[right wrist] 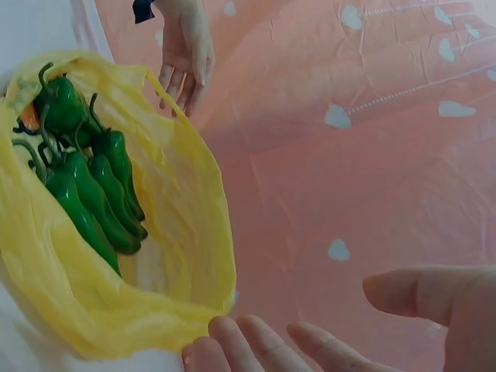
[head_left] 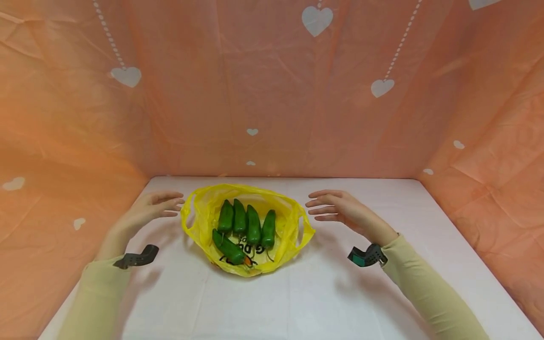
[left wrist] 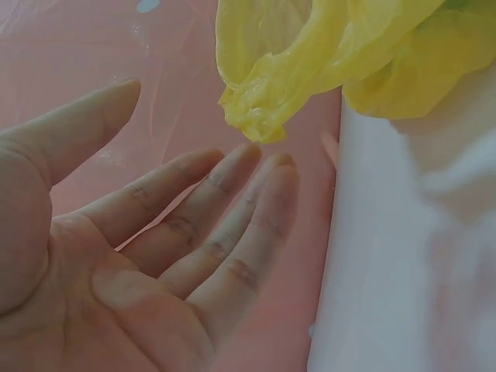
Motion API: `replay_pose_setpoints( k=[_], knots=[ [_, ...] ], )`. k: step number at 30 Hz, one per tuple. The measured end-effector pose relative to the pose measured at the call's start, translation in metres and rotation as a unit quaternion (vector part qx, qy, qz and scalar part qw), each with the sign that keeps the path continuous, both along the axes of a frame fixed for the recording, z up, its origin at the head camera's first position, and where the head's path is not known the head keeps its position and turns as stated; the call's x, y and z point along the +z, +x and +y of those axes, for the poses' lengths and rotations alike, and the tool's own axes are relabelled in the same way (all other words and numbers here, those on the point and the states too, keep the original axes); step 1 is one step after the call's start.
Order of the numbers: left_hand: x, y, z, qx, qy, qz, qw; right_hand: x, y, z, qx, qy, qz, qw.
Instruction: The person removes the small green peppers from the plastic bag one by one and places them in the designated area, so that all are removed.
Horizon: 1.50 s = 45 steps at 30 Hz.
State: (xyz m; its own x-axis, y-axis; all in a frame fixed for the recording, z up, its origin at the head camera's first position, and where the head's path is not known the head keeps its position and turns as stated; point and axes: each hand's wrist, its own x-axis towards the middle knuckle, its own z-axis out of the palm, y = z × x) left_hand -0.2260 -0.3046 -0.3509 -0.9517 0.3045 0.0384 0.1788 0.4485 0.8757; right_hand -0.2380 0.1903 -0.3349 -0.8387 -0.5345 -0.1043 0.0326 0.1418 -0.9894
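A yellow plastic bag (head_left: 293, 231) lies on the table with its mouth spread wide. Several green peppers (head_left: 253, 225) with stems rest inside it; a bit of orange shows beside the lowest one. To the left of the bag hovers my left hand (head_left: 158, 206), its fingers relaxed and pointing at the bag's handle. In the left wrist view its palm is bare, and the fingertips are close to the yellow plastic; I cannot tell whether they touch. My right hand (head_left: 337, 208) hovers on the opposite side, fingers extended towards the other handle, holding nothing.
A white-covered table (head_left: 238, 307) carries the bag. Orange-pink cloth (head_left: 272, 94) printed with white hearts walls in the back and both sides. Each wrist wears a dark strapped device, such as the right one (head_left: 366, 255), below the sleeve cuffs.
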Motion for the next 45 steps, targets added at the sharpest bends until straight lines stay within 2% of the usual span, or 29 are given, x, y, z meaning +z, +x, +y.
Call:
replay_pose_setpoints(
  k=[5, 18, 28, 36, 45],
  knots=[
    [-0.002, 0.001, 0.001, -0.017, 0.028, -0.004, 0.9994, -0.002, 0.001, -0.010, 0.018, -0.007, -0.008, 0.9998],
    [-0.007, 0.000, -0.001, -0.025, 0.043, 0.003, 0.9987, 0.001, 0.001, -0.035, 0.034, 0.000, -0.030, 0.9990],
    [-0.010, -0.001, 0.001, -0.006, 0.037, 0.005, 0.9993, 0.000, 0.002, -0.045, 0.060, -0.012, -0.036, 0.9975],
    [-0.013, -0.003, 0.004, 0.010, 0.036, -0.007, 0.9993, -0.013, -0.002, -0.060, 0.055, -0.029, -0.075, 0.9952],
    [-0.015, -0.005, 0.006, 0.022, 0.024, -0.026, 0.9991, -0.026, -0.005, -0.068, 0.049, -0.006, -0.093, 0.9944]
  ],
)
